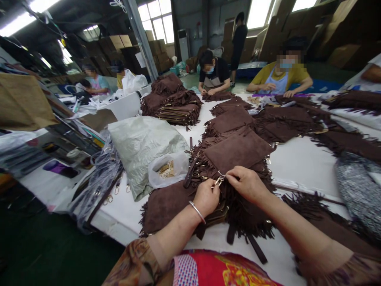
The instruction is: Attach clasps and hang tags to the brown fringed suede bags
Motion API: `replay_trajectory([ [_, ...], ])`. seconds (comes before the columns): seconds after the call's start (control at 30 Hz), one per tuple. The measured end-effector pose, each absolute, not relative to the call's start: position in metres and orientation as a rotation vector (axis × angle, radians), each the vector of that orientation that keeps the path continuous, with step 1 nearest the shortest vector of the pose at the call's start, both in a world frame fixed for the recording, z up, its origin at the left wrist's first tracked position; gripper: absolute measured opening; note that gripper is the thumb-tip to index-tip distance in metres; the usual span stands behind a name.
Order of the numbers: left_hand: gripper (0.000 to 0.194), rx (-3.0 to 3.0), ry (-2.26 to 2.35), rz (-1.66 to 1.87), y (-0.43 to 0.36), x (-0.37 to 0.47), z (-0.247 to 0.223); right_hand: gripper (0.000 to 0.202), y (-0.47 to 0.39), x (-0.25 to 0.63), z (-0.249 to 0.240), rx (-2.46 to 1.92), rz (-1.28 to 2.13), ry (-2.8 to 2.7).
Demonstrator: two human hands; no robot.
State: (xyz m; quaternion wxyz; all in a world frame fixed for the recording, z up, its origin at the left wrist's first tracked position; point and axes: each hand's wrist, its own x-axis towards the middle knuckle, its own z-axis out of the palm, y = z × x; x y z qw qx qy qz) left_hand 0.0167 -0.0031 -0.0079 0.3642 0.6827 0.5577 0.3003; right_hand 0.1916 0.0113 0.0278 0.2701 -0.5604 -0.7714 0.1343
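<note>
My left hand (206, 198), with a silver bangle at its wrist, pinches a gold-coloured metal clasp (219, 181). Just to its right, my right hand (245, 183) has thumb and finger closed on a thin white string (220, 174) that loops by the clasp. Both hands are over a pile of dark brown fringed suede-like bags (238, 149). Another brown bag (169, 202) lies to the left, partly behind my left forearm. Close by is an open clear plastic bag (154, 174) of small tan tags (166, 170) with white strings.
A grey-green plastic sack (145, 147) and plastic-wrapped straps (101, 174) lie on the left. More brown bags are stacked farther back (175, 101) and to the right (285, 121). Two co-workers (214, 75) (278, 79) sit across the white table (300, 159).
</note>
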Motion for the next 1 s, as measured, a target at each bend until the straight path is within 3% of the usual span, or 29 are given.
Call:
replay_trajectory([
  [0.3, 0.015, 1.814, 1.476, 0.831, -0.007, 0.013, 0.001, 0.023, 0.010, 0.189, 0.029, -1.535, 0.109, -2.217],
  [0.63, 0.013, 1.305, 1.351, 0.724, 0.011, 0.022, 0.036, 0.023, 0.008, 0.191, 0.023, -1.329, 0.236, -2.302],
  [0.83, 0.018, 1.204, 1.288, 0.693, 0.022, 0.040, 0.065, 0.018, 0.009, 0.182, 0.023, -1.506, -0.113, -2.170],
  [1.0, 0.037, 1.607, 1.179, 0.852, 0.034, 0.034, 0.064, 0.029, 0.020, 0.184, 0.021, -1.549, 0.196, -1.881],
])
